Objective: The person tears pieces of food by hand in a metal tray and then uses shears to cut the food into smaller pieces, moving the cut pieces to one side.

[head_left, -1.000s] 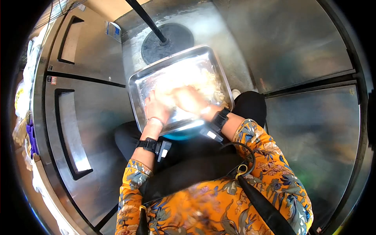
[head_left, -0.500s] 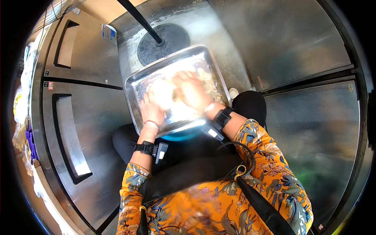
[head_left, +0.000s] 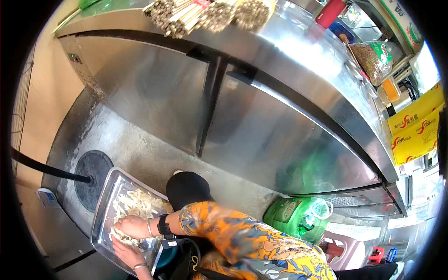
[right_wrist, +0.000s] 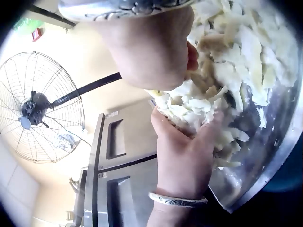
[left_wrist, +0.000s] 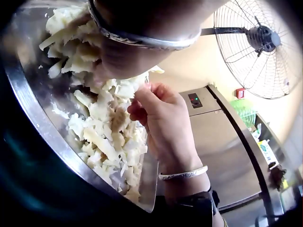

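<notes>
A rectangular metal tray (head_left: 103, 205) holds a heap of pale, whitish-yellow flat pieces (head_left: 144, 201), dusted or flecked with white; their exact kind does not show. Both hands are inside the tray, close together. My left hand (right_wrist: 184, 153) cups a clump of the pieces (right_wrist: 189, 104), thumb and fingers spread round its sides. Over the same clump, my right hand (left_wrist: 165, 116) has curled fingers, with thumb and fingertips pinching at pale pieces. In the right wrist view the right hand's palm side is partly hidden. Each wrist wears a bracelet.
The tray lies over the lap, a blue-green thing (head_left: 168, 256) beneath it. A fan's round base (head_left: 93, 175) stands beyond. Steel cabinets (head_left: 280, 121) close off the front, with bundles of sticks (head_left: 210, 14) on top. Green bottles (head_left: 296, 217) stand to the right near a stool (head_left: 345, 252).
The head view has swung right, putting tray and hands at the lower left and bringing the counter into sight. The hands, glare-washed and farther apart before, are now close together on the pieces.
</notes>
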### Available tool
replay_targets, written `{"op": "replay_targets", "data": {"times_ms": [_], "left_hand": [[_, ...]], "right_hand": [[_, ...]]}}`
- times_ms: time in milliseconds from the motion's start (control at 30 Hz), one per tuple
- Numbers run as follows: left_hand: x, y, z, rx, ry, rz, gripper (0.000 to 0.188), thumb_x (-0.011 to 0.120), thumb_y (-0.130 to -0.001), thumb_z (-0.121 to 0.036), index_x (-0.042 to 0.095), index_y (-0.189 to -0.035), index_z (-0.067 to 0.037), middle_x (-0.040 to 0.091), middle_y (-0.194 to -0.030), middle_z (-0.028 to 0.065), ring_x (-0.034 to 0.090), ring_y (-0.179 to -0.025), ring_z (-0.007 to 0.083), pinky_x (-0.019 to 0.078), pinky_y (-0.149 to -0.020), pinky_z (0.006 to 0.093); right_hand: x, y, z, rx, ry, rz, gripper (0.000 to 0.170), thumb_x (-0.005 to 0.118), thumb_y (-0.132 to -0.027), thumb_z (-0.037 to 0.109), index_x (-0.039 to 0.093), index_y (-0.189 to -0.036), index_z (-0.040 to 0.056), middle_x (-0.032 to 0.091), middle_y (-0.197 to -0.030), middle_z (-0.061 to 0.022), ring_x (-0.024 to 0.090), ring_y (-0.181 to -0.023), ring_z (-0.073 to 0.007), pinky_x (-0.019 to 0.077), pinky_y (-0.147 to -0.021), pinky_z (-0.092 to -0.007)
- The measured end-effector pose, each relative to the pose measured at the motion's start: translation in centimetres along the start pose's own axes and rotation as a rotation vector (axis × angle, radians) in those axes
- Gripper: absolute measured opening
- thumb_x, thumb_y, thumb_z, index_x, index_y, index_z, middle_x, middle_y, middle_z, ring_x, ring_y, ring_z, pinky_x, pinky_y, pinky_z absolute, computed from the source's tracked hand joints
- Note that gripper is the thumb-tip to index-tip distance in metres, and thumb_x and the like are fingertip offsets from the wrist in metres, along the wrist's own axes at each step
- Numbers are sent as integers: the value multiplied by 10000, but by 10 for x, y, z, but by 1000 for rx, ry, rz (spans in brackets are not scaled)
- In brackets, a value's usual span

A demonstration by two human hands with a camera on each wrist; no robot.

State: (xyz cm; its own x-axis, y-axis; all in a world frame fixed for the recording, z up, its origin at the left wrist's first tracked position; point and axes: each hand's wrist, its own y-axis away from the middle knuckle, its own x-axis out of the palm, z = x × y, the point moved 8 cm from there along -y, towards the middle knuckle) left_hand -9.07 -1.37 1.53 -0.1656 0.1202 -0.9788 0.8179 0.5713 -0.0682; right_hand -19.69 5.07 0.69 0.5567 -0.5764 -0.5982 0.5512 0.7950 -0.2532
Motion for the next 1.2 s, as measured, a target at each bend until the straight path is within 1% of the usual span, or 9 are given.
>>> {"op": "replay_targets", "data": {"times_ms": [267,333,467,500,567,767,867,1000,1200], "left_hand": [[-2,-6,-7,47,-57,-56,805,651,-622,54,340,-1360,-29,490,-1232,194,468,-1117,370,387,-935,415],[-18,-18,-24,58,267,-88,409,563,-770,-44,525,-1174,8,583,-1100,216,545,-1029,373,429,-894,416],[12,-20,7,-83,61,84,643,612,-728,-65,377,-1324,0,524,-1194,210,500,-1094,364,405,-921,440],[11,-13,4,14,-119,57,735,617,-695,-51,304,-1357,13,466,-1247,206,467,-1120,370,388,-936,450],[13,-9,11,-30,-100,68,930,707,-603,-16,213,-1391,-8,434,-1191,201,464,-1068,394,391,-911,431],[11,-3,17,-105,-22,83,938,719,-611,-38,206,-1395,-46,438,-1174,199,480,-1009,411,422,-880,453],[7,-6,23,-233,37,102,624,641,-744,-146,363,-1294,-45,455,-1205,191,479,-1053,416,420,-900,466],[8,-20,48,-207,372,37,831,773,-632,-45,308,-1320,-21,497,-1197,201,518,-1099,337,420,-944,378],[-1,-11,29,-134,307,-25,883,821,-560,-31,349,-1306,-36,519,-1201,178,518,-1108,335,426,-949,368]], "right_hand": [[15,-10,0,-84,115,149,99,574,-674,70,631,-685,-9,622,-694,-192,635,-689,-340,512,-613,-401],[3,-7,7,-129,-26,79,106,564,-690,76,641,-698,4,614,-703,-205,619,-682,-350,497,-633,-428],[-10,-10,8,28,-241,319,278,501,-865,221,616,-688,40,579,-621,-164,550,-575,-285,446,-582,-401],[34,-9,-14,-80,-48,311,239,520,-833,173,605,-656,37,565,-597,-155,526,-552,-273,435,-557,-393],[15,-7,-2,-186,-49,263,92,558,-692,50,593,-613,18,584,-636,-177,556,-574,-314,430,-548,-417],[7,-2,1,-113,-249,296,54,575,-701,18,628,-691,22,593,-692,-210,581,-610,-306,447,-579,-394],[12,2,4,-189,-459,228,60,547,-717,42,573,-663,47,552,-627,-181,560,-607,-348,439,-568,-406],[8,17,13,-212,-490,163,48,553,-733,55,577,-693,44,542,-631,-187,548,-604,-351,436,-573,-405],[-24,-7,-15,-111,-102,-87,72,575,-754,87,621,-785,41,587,-852,-155,575,-731,-341,474,-675,-411]]}}
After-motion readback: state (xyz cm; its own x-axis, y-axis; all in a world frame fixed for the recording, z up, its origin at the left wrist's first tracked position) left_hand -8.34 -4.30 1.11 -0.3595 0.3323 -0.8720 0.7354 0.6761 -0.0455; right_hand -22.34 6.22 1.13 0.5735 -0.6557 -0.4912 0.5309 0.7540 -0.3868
